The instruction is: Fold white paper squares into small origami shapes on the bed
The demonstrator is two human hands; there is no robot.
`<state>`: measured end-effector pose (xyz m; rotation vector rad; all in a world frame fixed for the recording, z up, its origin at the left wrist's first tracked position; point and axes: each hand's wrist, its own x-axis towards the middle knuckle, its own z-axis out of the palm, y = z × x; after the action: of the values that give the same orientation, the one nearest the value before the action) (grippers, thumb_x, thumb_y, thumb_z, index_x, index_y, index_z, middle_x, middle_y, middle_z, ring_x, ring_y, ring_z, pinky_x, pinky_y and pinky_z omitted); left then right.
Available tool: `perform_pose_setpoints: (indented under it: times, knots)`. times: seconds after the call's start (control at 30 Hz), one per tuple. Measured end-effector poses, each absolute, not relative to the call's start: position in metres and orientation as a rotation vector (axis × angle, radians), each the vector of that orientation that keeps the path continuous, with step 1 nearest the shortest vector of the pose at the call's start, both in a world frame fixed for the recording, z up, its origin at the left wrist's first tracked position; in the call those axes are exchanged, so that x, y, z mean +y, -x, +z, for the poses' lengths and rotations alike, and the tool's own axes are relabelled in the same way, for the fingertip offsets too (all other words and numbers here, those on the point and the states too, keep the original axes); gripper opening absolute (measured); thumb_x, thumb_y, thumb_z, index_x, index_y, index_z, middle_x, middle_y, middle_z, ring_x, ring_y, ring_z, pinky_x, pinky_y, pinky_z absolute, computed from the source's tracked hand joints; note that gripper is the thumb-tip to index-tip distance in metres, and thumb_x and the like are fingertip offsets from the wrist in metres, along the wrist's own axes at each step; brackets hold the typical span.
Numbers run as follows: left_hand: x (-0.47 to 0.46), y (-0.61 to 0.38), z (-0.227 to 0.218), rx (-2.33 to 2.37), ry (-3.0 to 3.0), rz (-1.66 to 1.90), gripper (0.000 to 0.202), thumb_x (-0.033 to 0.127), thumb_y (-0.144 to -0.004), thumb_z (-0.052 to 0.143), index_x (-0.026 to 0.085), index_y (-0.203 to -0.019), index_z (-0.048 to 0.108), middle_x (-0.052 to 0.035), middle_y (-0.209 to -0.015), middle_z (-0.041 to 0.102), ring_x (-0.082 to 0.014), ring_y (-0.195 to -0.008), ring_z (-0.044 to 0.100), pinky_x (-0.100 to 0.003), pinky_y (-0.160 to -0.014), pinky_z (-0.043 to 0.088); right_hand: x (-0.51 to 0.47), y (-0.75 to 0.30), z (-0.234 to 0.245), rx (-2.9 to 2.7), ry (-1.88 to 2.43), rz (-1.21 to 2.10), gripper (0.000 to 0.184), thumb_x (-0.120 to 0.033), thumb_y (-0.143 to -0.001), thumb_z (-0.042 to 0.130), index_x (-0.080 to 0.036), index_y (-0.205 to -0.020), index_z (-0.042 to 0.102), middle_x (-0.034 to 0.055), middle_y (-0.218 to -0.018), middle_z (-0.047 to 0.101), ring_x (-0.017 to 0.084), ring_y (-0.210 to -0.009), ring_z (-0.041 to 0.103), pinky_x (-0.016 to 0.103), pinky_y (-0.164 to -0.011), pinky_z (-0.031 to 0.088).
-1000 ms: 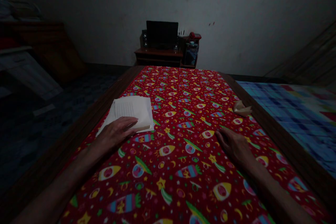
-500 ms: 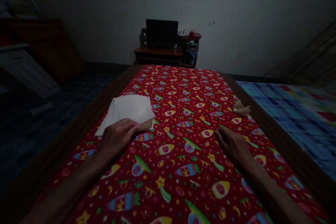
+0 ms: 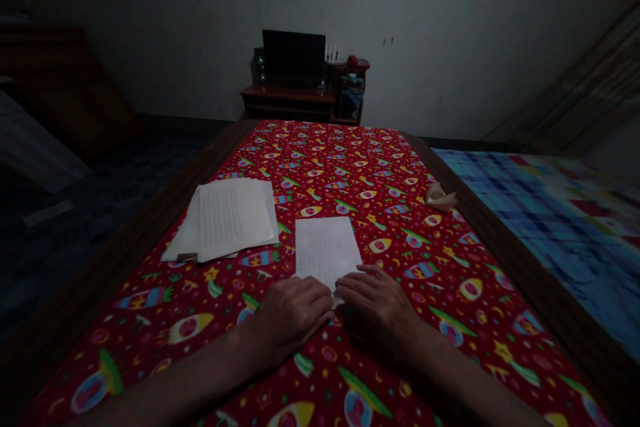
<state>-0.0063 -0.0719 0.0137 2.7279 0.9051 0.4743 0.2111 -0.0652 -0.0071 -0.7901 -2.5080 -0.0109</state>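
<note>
A single white sheet of paper [image 3: 325, 247] with faint printing lies on the red patterned cloth, close in front of me. My left hand [image 3: 295, 310] is closed at the sheet's near edge, its fingers curled over the paper. Beside it, my right hand [image 3: 377, 303] has bent fingers on the near right corner; its thumb is mostly hidden. The fingertips of both hands almost meet. To the left sits a loose stack of printed sheets [image 3: 235, 213], not touched by either hand. A folded brown paper piece [image 3: 440, 197] stands at the right edge of the cloth.
The red cloth [image 3: 320, 167] covers a long dark wooden table [image 3: 220, 160]. Beyond it are a monitor [image 3: 294, 59] and speakers on a small desk. A plaid-covered surface [image 3: 505, 193] lies to the right, a wooden cabinet [image 3: 45, 80] to the left.
My left hand has moved right and nearer with a sheet from the stack, which now lies in front of me. My right hand has come left onto it. The view has shifted slightly.
</note>
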Motion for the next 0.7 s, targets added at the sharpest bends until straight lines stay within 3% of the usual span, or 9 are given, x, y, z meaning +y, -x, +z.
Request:
perform_pose_setpoints:
  times: [0.1, 0.17, 0.47, 0.7]
  knots:
    - [-0.067, 0.019, 0.004, 0.898, -2.717, 0.605, 0.036, 0.012, -0.088, 0.046, 0.017, -0.123, 0.050, -0.0084, -0.117, 0.059, -0.0223, -0.107, 0.053, -0.037, -0.091, 0.043, -0.056, -0.225, -0.010, -2.441, 0.700, 0.055, 0.023, -0.020, -0.094, 0.040, -0.020, -0.107, 0.059, 0.0058, -0.102, 0.069, 0.014, -0.095, 0.063, 0.038, -0.095, 0.040]
    - [-0.061, 0.030, -0.003, 0.953, -2.694, 0.674, 0.046, 0.002, -0.083, 0.044, 0.018, -0.126, 0.048, -0.0078, -0.123, 0.056, -0.0209, -0.114, 0.050, -0.039, -0.098, 0.040, -0.051, -0.231, -0.011, -2.399, 0.644, 0.114, 0.023, -0.021, -0.094, 0.041, -0.022, -0.105, 0.061, 0.0041, -0.102, 0.070, 0.013, -0.097, 0.063, 0.037, -0.097, 0.038]
    - [-0.041, 0.043, -0.017, 0.998, -2.753, 0.841, 0.030, 0.006, -0.085, 0.049, 0.017, -0.111, 0.059, -0.0078, -0.115, 0.062, -0.0194, -0.108, 0.055, -0.037, -0.093, 0.047, -0.049, -0.242, -0.008, -2.357, 0.579, 0.426, 0.019, -0.022, -0.091, 0.046, -0.020, -0.103, 0.061, 0.0067, -0.105, 0.069, 0.015, -0.102, 0.063, 0.035, -0.096, 0.041]
    - [-0.027, 0.049, -0.012, 0.994, -2.849, 0.861, 0.020, 0.011, -0.088, 0.050, 0.017, -0.103, 0.062, -0.0066, -0.108, 0.065, -0.0211, -0.108, 0.055, -0.040, -0.091, 0.046, -0.054, -0.255, 0.002, -2.300, 0.645, 0.409, 0.018, -0.021, -0.090, 0.048, -0.021, -0.103, 0.061, 0.0077, -0.096, 0.071, 0.016, -0.090, 0.067, 0.036, -0.091, 0.046]
